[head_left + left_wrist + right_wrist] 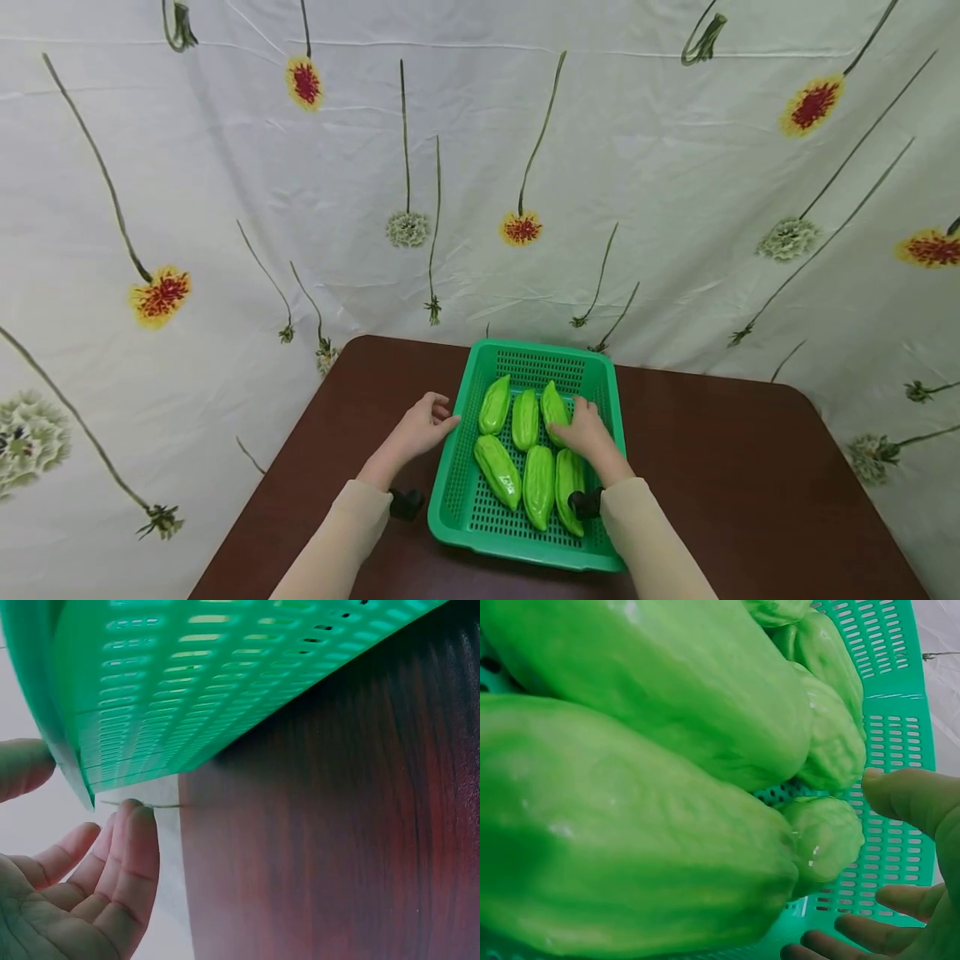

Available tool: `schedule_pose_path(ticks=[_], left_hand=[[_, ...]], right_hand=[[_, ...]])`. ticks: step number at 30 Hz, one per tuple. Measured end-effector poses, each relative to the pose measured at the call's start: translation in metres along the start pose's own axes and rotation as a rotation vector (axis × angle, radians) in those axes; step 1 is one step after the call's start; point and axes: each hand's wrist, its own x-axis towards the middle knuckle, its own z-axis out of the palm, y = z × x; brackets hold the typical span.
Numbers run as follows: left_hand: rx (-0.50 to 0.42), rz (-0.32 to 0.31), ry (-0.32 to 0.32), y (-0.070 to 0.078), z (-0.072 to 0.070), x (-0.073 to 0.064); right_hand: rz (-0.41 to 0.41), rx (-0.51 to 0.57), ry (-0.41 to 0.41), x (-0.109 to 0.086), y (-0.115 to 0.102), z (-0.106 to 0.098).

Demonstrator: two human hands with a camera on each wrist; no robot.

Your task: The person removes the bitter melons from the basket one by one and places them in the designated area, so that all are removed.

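Six green vegetables [538, 487], all in one green basket [540, 367], two rows of three. Back row: back-left piece [495, 406], back-middle piece [526, 421], back-right piece [553, 404]. Front row: front-left piece [498, 472] with a white mark, too small to read; the front-middle piece; front-right piece [568, 492]. Two hands, two pale sleeves [337, 533], two black wrist devices [406, 503].

Basket sits on one dark brown table [712, 467], slotted walls, long side running away from the person. White cloth [675, 167] with printed flowers hangs behind the table. Basket's left wall stands between the left hand and the vegetables. Right wrist device overlaps the front-right piece in the head view; the right hand hides part of the back-right piece.

Left hand [420, 425] is outside the basket, just beside its left rim. Thumb apart from the fingers, fingers loosely bent and close together; thumb tip is right at the rim, cannot tell if touching.

Right hand [588, 433] is over the basket's right side, thumb and fingers spread apart, nothing clamped between them. Back-right piece lies just left of the thumb; contact cannot be told. Front-right piece lies nearer the person, beside the wrist.
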Motion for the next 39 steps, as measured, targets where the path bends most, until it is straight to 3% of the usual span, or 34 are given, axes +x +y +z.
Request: schedule_pose_path(ticks=[8,20,29,39], left_hand=[[-0.119,-0.037,-0.014,-0.006,0.005,0.003],[-0.175,-0.024,-0.009,-0.010,0.007,0.004],[-0.179,0.070,-0.001,-0.009,0.007,0.001],[-0.185,-0.036,0.038,-0.006,0.012,0.003]], right_hand=[[-0.004,-0.036,-0.012,0.002,0.000,0.006],[0.024,-0.036,-0.019,0.004,0.000,0.008],[0.054,-0.047,-0.026,0.008,0.002,0.012],[0.060,-0.027,-0.015,0.010,-0.001,0.011]])
